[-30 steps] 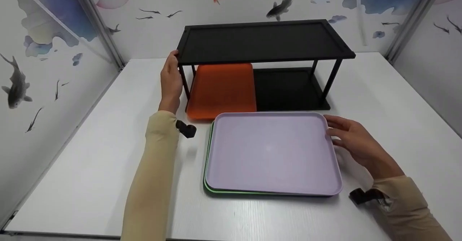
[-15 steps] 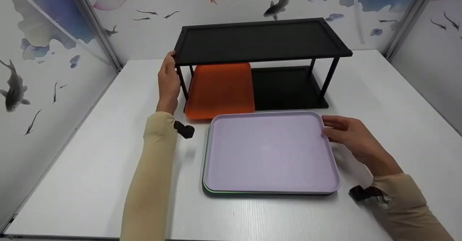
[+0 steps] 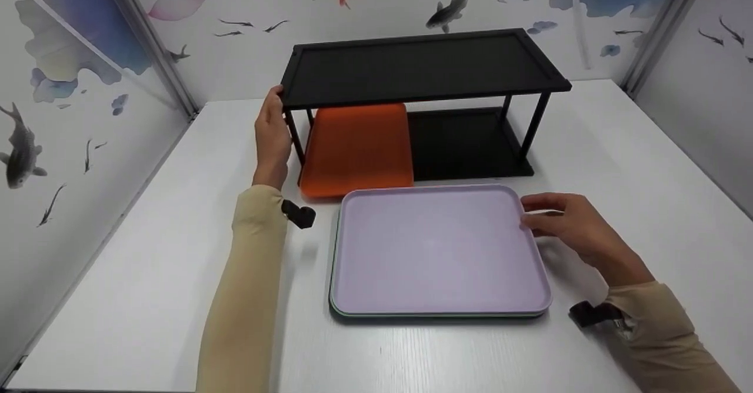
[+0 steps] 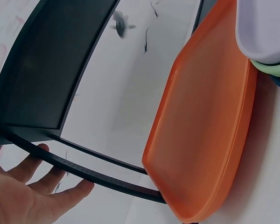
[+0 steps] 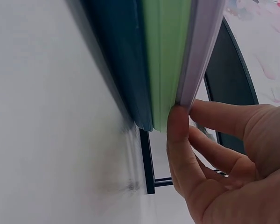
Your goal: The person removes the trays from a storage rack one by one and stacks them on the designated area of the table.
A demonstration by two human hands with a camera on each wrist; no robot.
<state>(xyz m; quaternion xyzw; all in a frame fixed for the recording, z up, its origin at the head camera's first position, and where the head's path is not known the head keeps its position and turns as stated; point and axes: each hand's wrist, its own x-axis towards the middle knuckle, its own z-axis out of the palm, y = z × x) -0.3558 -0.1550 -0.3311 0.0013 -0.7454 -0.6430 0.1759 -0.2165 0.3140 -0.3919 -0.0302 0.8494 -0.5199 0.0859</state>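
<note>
In the head view, a lilac tray (image 3: 435,252) lies on top of a stack. Below it, a green tray (image 5: 165,65) and a dark blue tray (image 5: 119,60) show edge-on in the right wrist view. My right hand (image 3: 573,231) pinches the lilac tray's right rim near its far corner. My left hand (image 3: 272,140) rests against the left end of a black two-tier rack (image 3: 423,66), its fingers (image 4: 72,193) fairly straight along a post (image 4: 84,172). An orange tray (image 3: 359,152) sits on the left of the rack's lower shelf, its near end jutting out in front.
The bare right part of the rack's lower shelf (image 3: 465,146) shows beside the orange tray. All of this stands on a white table (image 3: 147,252), with printed walls (image 3: 235,57) at the back and sides. The stack lies close in front of the rack.
The lilac tray has shifted slightly left, so less of the green tray shows along its left and near edges. My right hand has moved with it; the left hand keeps its place at the rack.
</note>
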